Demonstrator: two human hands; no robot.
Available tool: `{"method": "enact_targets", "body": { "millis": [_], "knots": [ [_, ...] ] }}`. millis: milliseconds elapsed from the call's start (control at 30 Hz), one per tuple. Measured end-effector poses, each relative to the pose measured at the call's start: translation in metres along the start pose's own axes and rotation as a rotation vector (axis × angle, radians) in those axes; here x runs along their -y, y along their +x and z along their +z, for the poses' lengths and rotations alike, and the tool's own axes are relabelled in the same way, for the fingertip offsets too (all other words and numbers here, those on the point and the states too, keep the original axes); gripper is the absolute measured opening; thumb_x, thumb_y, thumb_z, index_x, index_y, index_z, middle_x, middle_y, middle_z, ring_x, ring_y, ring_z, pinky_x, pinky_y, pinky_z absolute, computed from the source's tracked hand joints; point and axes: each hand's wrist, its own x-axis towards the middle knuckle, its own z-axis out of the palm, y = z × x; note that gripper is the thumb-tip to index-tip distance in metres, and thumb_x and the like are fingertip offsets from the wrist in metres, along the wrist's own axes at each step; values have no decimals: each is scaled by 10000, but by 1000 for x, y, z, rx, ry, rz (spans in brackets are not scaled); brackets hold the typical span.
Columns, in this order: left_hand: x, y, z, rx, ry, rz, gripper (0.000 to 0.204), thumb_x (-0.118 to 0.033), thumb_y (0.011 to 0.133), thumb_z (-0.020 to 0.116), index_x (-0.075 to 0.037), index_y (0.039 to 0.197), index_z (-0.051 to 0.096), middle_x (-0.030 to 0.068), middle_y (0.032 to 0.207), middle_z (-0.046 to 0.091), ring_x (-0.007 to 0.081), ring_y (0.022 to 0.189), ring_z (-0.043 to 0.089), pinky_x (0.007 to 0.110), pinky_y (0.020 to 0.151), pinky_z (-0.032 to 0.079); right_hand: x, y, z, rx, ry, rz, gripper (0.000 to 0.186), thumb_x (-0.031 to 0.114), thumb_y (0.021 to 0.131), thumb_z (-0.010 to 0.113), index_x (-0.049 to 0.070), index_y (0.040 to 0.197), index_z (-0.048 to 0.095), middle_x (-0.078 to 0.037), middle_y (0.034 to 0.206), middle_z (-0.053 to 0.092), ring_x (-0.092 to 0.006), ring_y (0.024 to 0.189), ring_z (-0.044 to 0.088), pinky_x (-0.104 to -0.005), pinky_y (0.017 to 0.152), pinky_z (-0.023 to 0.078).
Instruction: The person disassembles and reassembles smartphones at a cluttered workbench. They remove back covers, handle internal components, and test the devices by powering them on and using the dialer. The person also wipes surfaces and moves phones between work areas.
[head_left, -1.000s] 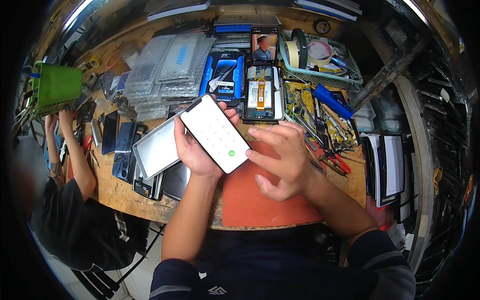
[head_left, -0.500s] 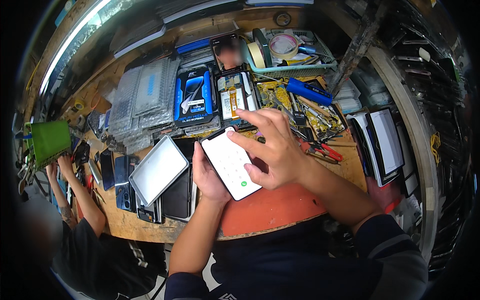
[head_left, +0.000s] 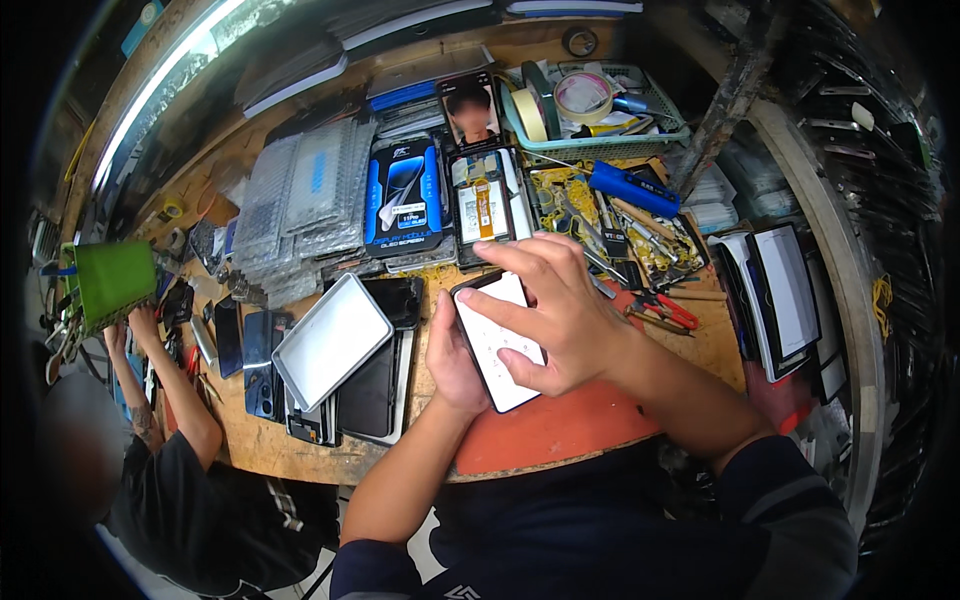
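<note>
A smartphone point(head_left: 486, 345) with a lit white screen is in my left hand point(head_left: 452, 362), which cradles it along its left edge, above the red mat point(head_left: 560, 428). My right hand point(head_left: 582, 325) hovers across the screen with its fingers spread. Its index fingertip is at the upper left of the screen and its thumb is over the lower part; whether they touch the glass I cannot tell. The right hand hides the phone's right side. Just beyond the hands lies an opened phone point(head_left: 482, 212) with its inner parts and an orange flex cable showing.
Left of my hands, a white tray point(head_left: 333, 342) lies on dark phones. Behind are a blue-black screen box point(head_left: 403, 195), bubble-wrapped packs point(head_left: 325, 185) and a green basket point(head_left: 600, 148) with tape rolls. A blue screwdriver point(head_left: 635, 188) and red pliers point(head_left: 672, 310) lie right. A co-worker's hands point(head_left: 130, 325) are far left.
The phone has turned more upright and shifted right beneath my right hand, which covers more of its screen. The whole view has shifted slightly.
</note>
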Motion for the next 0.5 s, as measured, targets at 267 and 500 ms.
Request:
{"method": "enact_targets", "body": {
  "millis": [267,500],
  "knots": [
    [10,4,-25,96,-178,-51,766,-655,1089,274,-33,1445,544,177,1361,661,310,1243,667,448,1081,526,-1,1,-2,-5,-39,2,614,303,693,754,85,1267,733,-213,1467,559,-376,1271,513,-556,1083,383],
    [23,22,-40,69,-325,44,746,-647,1100,291,-30,1378,604,147,1202,722,270,1009,734,415,920,604,-1,1,5,72,-164,-35,595,354,706,711,78,1231,758,-252,1417,574,-411,1257,508,-557,1092,363]
  ]
}}
